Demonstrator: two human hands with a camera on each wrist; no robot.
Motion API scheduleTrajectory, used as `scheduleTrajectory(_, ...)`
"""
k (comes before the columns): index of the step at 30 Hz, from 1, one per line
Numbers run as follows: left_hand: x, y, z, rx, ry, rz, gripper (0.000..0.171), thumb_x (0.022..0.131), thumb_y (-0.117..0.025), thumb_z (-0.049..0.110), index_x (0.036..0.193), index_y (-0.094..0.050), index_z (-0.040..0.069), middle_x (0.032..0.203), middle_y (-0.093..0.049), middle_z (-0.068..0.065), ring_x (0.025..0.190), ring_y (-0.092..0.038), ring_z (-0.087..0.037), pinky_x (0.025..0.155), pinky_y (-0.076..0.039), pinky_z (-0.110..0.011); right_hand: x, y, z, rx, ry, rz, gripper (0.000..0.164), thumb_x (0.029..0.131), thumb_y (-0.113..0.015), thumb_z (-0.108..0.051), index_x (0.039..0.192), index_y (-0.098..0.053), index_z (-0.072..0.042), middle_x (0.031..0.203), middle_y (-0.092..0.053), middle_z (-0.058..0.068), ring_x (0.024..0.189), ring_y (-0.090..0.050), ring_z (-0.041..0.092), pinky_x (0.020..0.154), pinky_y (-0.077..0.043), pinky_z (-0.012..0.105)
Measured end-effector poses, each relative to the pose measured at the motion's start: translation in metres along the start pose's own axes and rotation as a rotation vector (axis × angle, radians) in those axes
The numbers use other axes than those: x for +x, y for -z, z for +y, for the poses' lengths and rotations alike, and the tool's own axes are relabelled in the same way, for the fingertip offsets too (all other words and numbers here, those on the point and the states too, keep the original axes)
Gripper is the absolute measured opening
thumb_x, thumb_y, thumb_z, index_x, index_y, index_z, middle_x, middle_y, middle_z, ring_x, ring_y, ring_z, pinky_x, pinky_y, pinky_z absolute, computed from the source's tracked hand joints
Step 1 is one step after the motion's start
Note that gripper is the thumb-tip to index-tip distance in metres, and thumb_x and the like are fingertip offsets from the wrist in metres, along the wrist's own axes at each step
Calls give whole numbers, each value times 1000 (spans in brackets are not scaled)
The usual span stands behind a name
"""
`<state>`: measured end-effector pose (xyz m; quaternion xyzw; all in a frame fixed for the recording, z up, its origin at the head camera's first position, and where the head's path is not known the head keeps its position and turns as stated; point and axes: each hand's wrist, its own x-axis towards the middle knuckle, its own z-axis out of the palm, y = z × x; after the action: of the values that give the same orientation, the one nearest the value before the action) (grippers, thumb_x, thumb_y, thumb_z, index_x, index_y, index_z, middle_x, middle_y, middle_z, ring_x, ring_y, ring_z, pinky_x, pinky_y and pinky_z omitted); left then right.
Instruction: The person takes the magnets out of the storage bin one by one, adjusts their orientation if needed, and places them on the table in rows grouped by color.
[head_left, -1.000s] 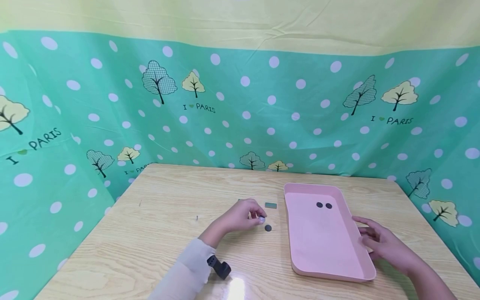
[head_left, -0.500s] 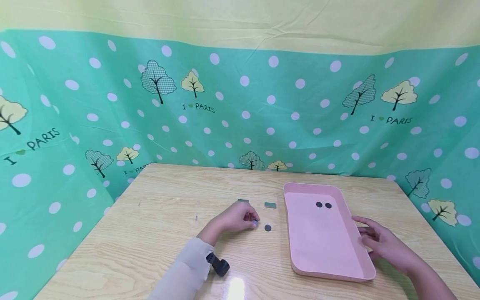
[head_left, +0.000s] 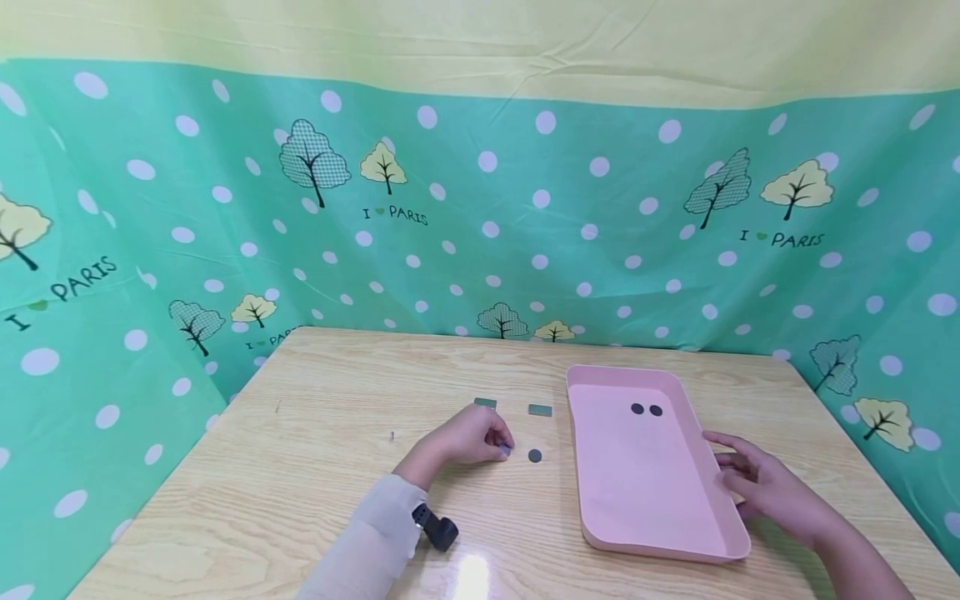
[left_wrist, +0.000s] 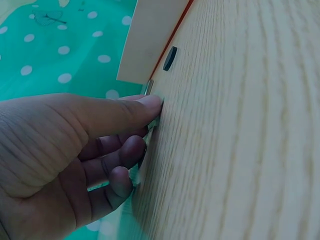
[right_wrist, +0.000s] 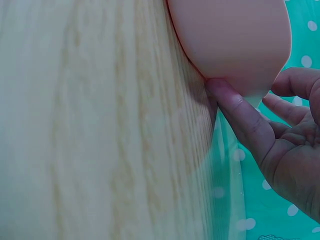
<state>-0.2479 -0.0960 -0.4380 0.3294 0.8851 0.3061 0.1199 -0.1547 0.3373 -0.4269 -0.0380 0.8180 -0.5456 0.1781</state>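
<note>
Nearest to where I stand, left of the pink tray (head_left: 652, 500) and level with its near end, a black strapped device (head_left: 437, 527) is worn at a pale sleeve (head_left: 367, 533). At the tray's right side, the right hand (head_left: 768, 487) has its fingers parted and slightly bent, thumb against the outer wall, grasping nothing. Left of the tray, apart from it, a dark disc (head_left: 535, 456) lies flat on the wooden table (head_left: 247, 492). Farther left of the tray, the left hand (head_left: 467, 433) pinches a small grey piece (head_left: 505, 449), mostly hidden, between thumb and fingers at the tabletop. Beyond, left of the tray's far half, lie two green rectangles (head_left: 540, 410), well apart. Inside the tray's far end, two black discs (head_left: 637, 408) lie side by side. Behind the tray hangs a dotted green cloth (head_left: 517, 258).
</note>
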Motion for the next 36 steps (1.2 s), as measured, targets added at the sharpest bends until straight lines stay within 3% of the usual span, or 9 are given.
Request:
scheduleTrajectory(9,0,3,3,-19,18,23,12,80,-79,8,91,-74,9,78,-62,8,70,-55,-4,66,-49,-21,0,0,-1,-13,-4,6,66,101,-53,-16,152,-16,2,136,-39,38,109,-59,31,74,-58,45)
scheduleTrajectory(17,4,6,10,-82,84,66,17,82,-79,13,98,-73,12,86,-61,7,78,-59,-7,69,-50,-24,0,0,-1,-7,-6,4,66,101,-53,-17,153,-16,1,136,-39,37,109,-59,31,75,-58,45)
scheduleTrajectory(26,12,9,16,-126,-18,103,23,81,-79,9,103,-73,5,99,-68,-7,86,-64,-15,70,-51,-24,1,-1,-2,-6,5,-2,67,101,-54,-18,152,-16,1,137,-37,39,111,-58,34,75,-57,46)
scheduleTrajectory(36,27,8,32,-162,-60,106,24,83,-78,10,106,-72,7,105,-69,-5,88,-62,-8,70,-52,-22,1,1,3,-3,24,-3,65,102,-52,-16,152,-15,3,138,-34,42,112,-56,37,73,-58,45)
